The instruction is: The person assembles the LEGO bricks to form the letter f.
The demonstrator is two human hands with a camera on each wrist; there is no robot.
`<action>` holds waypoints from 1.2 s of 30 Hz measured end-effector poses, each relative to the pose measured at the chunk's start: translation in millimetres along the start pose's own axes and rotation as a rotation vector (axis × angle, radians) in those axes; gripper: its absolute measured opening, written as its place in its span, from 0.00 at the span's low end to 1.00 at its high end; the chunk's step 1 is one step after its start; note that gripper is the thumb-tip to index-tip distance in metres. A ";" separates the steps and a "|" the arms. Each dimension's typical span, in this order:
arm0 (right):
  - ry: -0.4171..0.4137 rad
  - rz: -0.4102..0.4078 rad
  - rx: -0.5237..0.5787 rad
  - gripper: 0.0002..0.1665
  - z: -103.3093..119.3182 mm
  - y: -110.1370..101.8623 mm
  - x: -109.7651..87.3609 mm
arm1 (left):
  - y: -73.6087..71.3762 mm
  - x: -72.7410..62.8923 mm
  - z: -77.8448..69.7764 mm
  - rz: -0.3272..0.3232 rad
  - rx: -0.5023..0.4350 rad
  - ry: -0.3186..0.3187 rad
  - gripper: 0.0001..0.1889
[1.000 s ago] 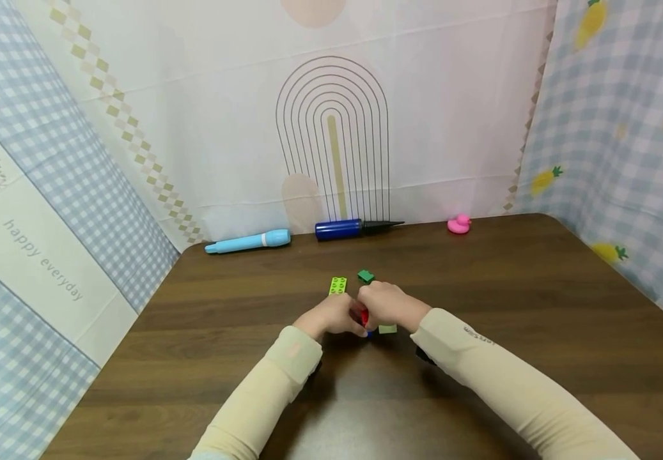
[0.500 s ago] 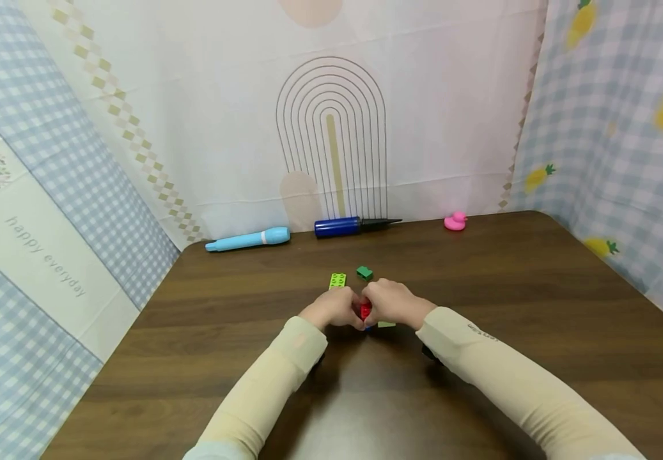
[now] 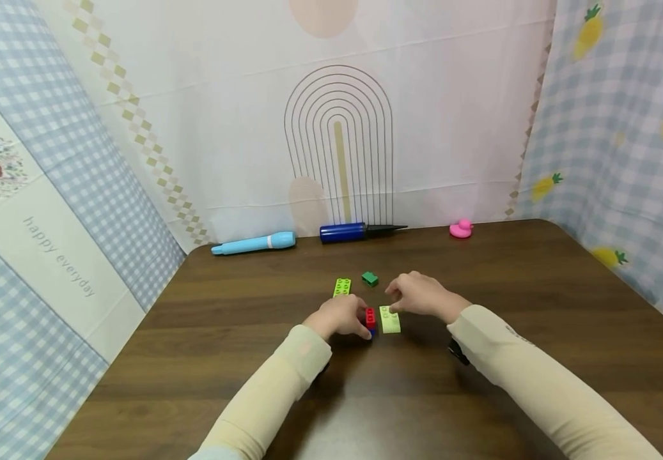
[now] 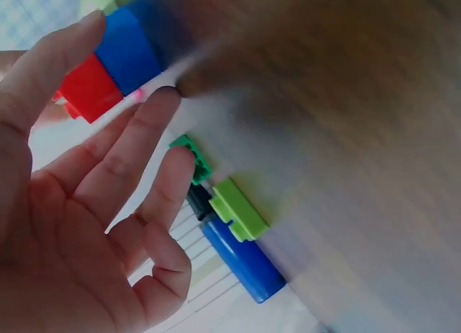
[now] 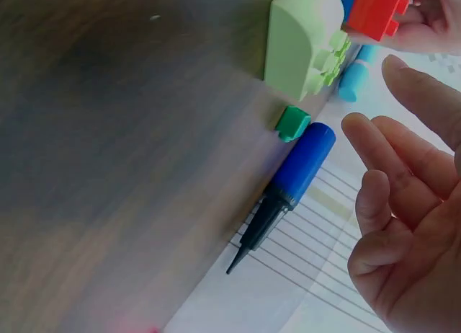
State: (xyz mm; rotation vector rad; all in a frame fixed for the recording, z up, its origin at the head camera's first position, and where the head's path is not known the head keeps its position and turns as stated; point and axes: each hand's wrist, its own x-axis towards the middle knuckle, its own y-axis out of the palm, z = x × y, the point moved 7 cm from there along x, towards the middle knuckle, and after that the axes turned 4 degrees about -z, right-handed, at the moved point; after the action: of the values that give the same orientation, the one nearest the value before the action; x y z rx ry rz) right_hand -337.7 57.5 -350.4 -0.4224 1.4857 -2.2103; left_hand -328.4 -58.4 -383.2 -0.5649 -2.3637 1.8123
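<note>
A red brick (image 3: 370, 315) sits on a blue brick (image 4: 130, 50), and this stack stands on the brown table (image 3: 343, 396). My left hand (image 3: 339, 315) is spread about the stack from its left side. The thumb lies at the blue brick's near edge; in the left wrist view a thin gap shows between the bricks and the other fingers. Just right of the stack lies a pale yellow-green brick (image 3: 391, 326) with a rounded end. My right hand (image 3: 423, 295) hovers by its far right side, fingers loosely bent and holding nothing.
Farther back lie a lime brick (image 3: 343, 287) and a small dark green brick (image 3: 370, 278). Along the table's back edge rest a light blue microphone-like toy (image 3: 253, 244), a blue pump with a black nozzle (image 3: 343, 232) and a pink duck (image 3: 461, 228). Printed cloth hangs behind.
My right hand has come away from the red and blue stack and moved right, uncovering the pale yellow-green brick. My left hand has stayed around the stack, and its fingers look more spread.
</note>
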 end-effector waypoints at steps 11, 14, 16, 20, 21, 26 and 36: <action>0.013 -0.025 0.011 0.20 -5.3 1.3 -0.3 | -7.4 -1.1 -10.0 -0.027 0.071 0.038 0.15; 0.019 -0.026 0.010 0.19 -5.8 1.8 1.8 | -8.2 -1.9 -6.0 -0.044 0.089 0.028 0.16; 0.023 -0.025 0.014 0.19 -5.9 2.2 3.4 | -8.4 -3.1 -2.8 -0.049 0.099 0.027 0.16; 0.025 -0.025 0.012 0.18 -7.2 3.2 7.8 | -10.0 -6.7 4.6 -0.054 0.102 0.024 0.16; 0.028 -0.026 0.009 0.18 -7.6 3.3 8.5 | -10.4 -7.6 7.1 -0.055 0.102 0.023 0.15; 0.025 -0.021 0.001 0.17 -7.3 5.3 13.6 | -12.8 -13.6 21.5 -0.079 0.090 0.015 0.14; 0.011 0.001 -0.043 0.16 6.2 15.6 33.5 | -15.2 -23.9 38.1 -0.094 0.081 0.009 0.14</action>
State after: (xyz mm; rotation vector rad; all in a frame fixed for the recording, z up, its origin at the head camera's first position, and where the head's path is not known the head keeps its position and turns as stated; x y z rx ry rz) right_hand -360.4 30.1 -362.3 -0.4241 1.5417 -2.1863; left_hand -321.4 -104.9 -376.3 -0.4434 -2.2587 1.8506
